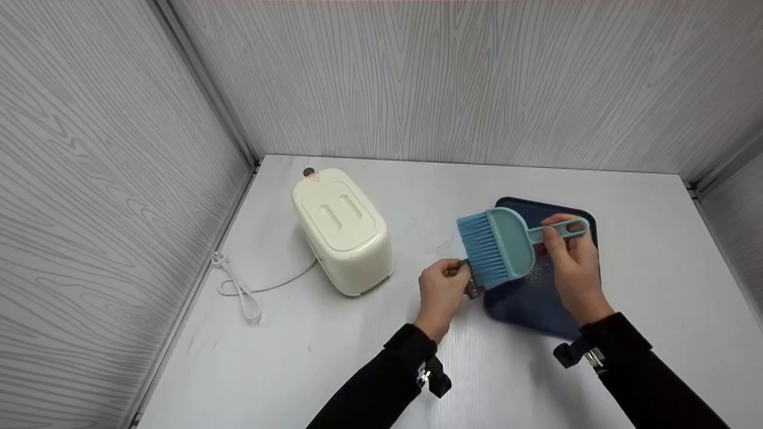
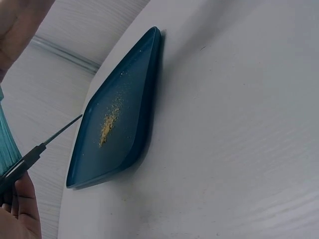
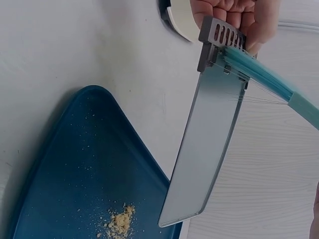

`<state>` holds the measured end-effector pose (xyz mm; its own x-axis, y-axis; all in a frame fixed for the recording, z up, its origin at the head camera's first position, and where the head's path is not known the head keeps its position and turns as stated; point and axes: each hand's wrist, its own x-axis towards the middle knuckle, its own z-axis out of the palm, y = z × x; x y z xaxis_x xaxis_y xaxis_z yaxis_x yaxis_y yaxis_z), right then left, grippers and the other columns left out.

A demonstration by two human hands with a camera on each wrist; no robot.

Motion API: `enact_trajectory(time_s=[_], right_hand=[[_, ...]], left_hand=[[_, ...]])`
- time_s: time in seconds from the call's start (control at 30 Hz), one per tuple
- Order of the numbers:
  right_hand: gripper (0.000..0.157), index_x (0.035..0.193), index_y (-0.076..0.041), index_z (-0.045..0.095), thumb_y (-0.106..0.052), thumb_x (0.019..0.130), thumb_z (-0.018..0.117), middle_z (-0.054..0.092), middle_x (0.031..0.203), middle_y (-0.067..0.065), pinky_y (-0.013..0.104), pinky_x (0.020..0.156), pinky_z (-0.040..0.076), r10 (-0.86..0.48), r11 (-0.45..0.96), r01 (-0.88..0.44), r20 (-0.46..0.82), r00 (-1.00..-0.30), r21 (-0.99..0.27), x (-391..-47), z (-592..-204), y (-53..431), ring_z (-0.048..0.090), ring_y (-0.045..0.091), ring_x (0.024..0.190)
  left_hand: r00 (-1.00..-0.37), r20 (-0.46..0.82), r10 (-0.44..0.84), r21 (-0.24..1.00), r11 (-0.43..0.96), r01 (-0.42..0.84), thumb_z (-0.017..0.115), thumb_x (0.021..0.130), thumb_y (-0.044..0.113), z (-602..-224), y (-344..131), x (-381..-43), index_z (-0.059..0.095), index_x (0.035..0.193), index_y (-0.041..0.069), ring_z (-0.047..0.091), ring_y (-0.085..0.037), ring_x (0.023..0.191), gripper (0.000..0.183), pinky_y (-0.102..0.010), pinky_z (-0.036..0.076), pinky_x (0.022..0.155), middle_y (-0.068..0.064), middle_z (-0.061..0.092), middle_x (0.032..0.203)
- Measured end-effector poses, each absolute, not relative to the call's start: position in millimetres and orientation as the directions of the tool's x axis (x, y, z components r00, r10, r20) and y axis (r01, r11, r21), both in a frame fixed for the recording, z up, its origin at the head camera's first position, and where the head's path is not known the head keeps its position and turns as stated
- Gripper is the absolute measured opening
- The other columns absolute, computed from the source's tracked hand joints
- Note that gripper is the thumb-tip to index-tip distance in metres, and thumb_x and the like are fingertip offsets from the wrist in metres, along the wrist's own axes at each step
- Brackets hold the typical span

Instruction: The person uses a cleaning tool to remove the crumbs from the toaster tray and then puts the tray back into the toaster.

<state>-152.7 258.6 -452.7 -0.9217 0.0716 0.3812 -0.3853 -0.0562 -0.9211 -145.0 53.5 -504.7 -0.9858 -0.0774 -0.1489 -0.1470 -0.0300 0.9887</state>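
My left hand (image 1: 440, 293) pinches the slotted end of a toaster crumb tray (image 3: 204, 139), a long flat metal plate that tilts down over a dark blue tray (image 1: 539, 310). In the left wrist view this crumb tray (image 2: 31, 158) shows almost edge-on. My right hand (image 1: 577, 271) grips the handle of a light blue hand brush (image 1: 514, 241). The brush's bristles (image 3: 259, 72) touch the crumb tray near its slotted end and, in the head view, hide most of it. Yellowish crumbs (image 2: 107, 127) lie in a small heap on the dark blue tray.
A cream toaster (image 1: 349, 238) with a lid over its slots stands left of my hands. Its white cord (image 1: 286, 281) runs left to a looped bundle (image 1: 247, 307) near the table's left edge. Wood-grain panels (image 1: 429, 83) enclose the white table at the back and sides.
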Motion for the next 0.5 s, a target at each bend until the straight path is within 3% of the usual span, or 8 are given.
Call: enact_trajectory(time_s=[0.23, 0.5], right_hand=[[0.019, 0.124, -0.003, 0.051, -0.014, 0.109, 0.052, 0.063, 0.094, 0.008, 0.023, 0.072, 0.052, 0.099, -0.044, -0.346, 0.34, -0.935, -0.937, -156.1, -460.6, 265.6, 0.061, 0.016, 0.082], [0.02, 0.124, -0.005, 0.051, -0.017, 0.109, 0.052, 0.064, 0.095, 0.007, 0.023, 0.073, 0.052, 0.122, 0.075, -0.303, 0.31, -0.943, -0.95, -161.3, -466.8, 275.4, 0.061, 0.015, 0.082]], left_hand=[[-0.983, -0.161, -0.091, 0.985, -0.075, -0.154, 0.07, 0.094, 0.008, -503.1, 55.4, -146.3, 0.077, 0.1, 0.003, 0.068, -0.013, 0.069, 0.01, -0.029, 0.059, 0.065, -0.004, 0.07, 0.084], [-0.985, -0.153, -0.079, 0.987, -0.06, -0.148, 0.07, 0.095, 0.01, -500.1, 55.9, -145.9, 0.076, 0.102, 0.004, 0.066, -0.011, 0.072, 0.011, -0.026, 0.057, 0.063, -0.003, 0.069, 0.085]])
